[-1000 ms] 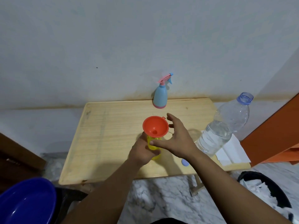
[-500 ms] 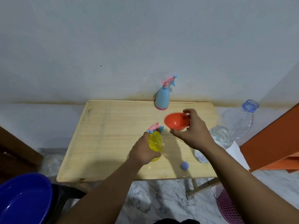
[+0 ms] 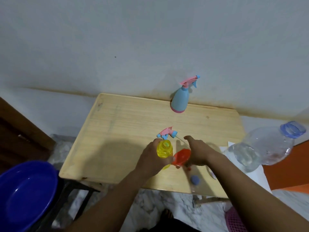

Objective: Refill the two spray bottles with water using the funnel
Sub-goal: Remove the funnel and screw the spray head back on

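1. The left hand [image 3: 151, 159] is wrapped around the small translucent yellow plastic spray bottle [image 3: 164, 150], which stands upright on the pale wooden table [image 3: 117, 131] with its neck uncapped.
2. The bottle's detached pink-and-blue trigger head [image 3: 167, 133] lies on the table just behind the yellow bottle.
3. The right hand [image 3: 199, 152] is just right of the yellow bottle, index finger stretched out, with the orange plastic funnel [image 3: 181, 157] tipped on its side under it. The funnel is blurred, so whether the hand grips it or is letting it go I cannot tell.
4. The step in hand looks like setting the funnel aside – best laid flat, clear of the bottle's base, so it neither rolls off the near edge nor knocks the open bottle.
5. Keep the left hand firm until the trigger head is screwed back on.
6. The pale blue spray bottle with pink trigger [image 3: 181, 99] stands capped, well behind the yellow bottle at the wall – apparently next.
7. The large clear plastic water bottle [image 3: 264, 148], uncapped, is far right of the yellow bottle; its blue cap [image 3: 194, 179] lies near the funnel.
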